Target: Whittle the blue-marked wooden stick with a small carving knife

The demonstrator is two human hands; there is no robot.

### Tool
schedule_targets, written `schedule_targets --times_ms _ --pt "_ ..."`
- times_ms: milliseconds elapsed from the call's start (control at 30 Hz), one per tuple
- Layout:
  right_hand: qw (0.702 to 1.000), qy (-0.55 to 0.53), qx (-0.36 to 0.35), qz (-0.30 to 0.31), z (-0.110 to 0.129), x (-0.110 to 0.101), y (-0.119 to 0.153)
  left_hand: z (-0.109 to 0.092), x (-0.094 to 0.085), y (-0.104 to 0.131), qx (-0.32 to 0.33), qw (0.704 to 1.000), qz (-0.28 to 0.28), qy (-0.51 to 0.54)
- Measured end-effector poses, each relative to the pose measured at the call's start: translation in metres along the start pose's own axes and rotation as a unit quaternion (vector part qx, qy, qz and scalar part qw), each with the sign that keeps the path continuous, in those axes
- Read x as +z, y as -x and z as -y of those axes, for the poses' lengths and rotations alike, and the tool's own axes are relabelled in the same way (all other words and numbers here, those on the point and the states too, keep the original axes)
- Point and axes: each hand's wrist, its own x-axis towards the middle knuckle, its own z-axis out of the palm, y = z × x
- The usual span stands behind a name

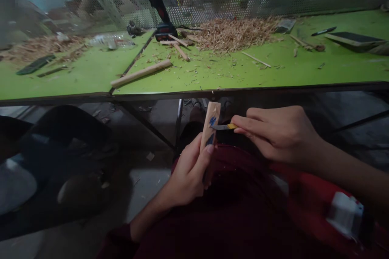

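Observation:
A short piece of wood point(208, 126) with blue marks on its face stands nearly upright in front of the table's edge. My left hand point(191, 170) is closed around its lower part, the thumb lying along the near side. In my right hand point(278, 131) is a utility knife point(230, 126) with a yellow body, mostly hidden by the fingers. Its metal blade points left, and the tip meets the wood beside the blue marks.
On the green table point(200, 77) lie a wooden stick point(141, 73), a heap of wood shavings point(234, 34), a cordless drill point(156, 4) standing upright, a clear plastic bottle point(111, 41), a pen point(323, 31) and a dark flat tablet-like object point(354, 39). A perforated metal screen point(200, 4) rises behind.

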Motion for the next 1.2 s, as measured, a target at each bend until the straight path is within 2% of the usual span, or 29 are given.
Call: schedule_targets --times_ms 267,533,967,1200 --pt "0.998 0.063 -0.001 -0.009 0.004 -0.003 0.001 0.002 0.0 -0.001 -0.006 1.0 0.004 -0.012" --pt "0.996 0.089 0.004 0.018 0.001 -0.006 -0.002 0.004 -0.001 -0.001 -0.003 0.999 0.003 -0.044" --pt "0.992 0.119 -0.026 -0.029 0.0 -0.008 0.002 0.004 0.0 0.002 -0.037 0.998 0.04 -0.013" --pt "0.995 0.078 -0.049 -0.045 -0.001 -0.02 0.002 0.003 -0.002 0.008 -0.045 0.997 0.058 0.013"
